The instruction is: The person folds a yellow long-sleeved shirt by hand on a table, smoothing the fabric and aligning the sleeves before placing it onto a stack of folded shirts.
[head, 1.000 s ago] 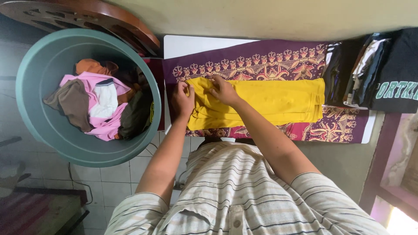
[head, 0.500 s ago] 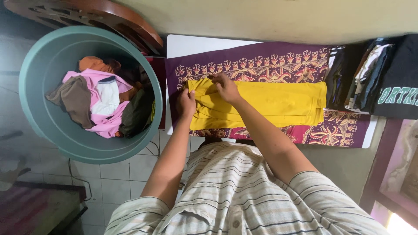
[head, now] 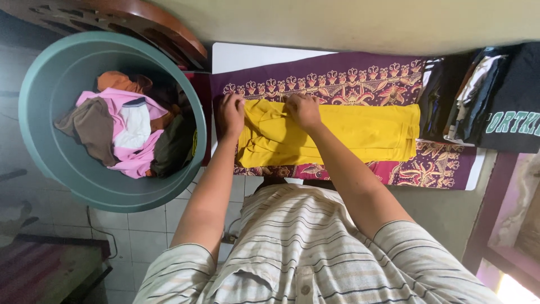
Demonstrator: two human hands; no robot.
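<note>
Both hands press flat on a yellow garment [head: 337,132] spread on the patterned cloth [head: 349,84] over the counter [head: 247,56]. The left hand [head: 231,114] holds its left edge; the right hand [head: 304,110] pins a fold, fingers spread, gripping nothing. Folding seems under way; smoothing the crease likely comes next. A basin [head: 50,163] of clothes [head: 126,129] sits beside.

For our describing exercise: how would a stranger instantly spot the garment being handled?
Find the purple patterned cloth covering the table. On it lies a flat yellow fabric garment, with both hands pressing its left end. It is the only plain yellow piece; the neighbouring folded clothes are dark.
</note>
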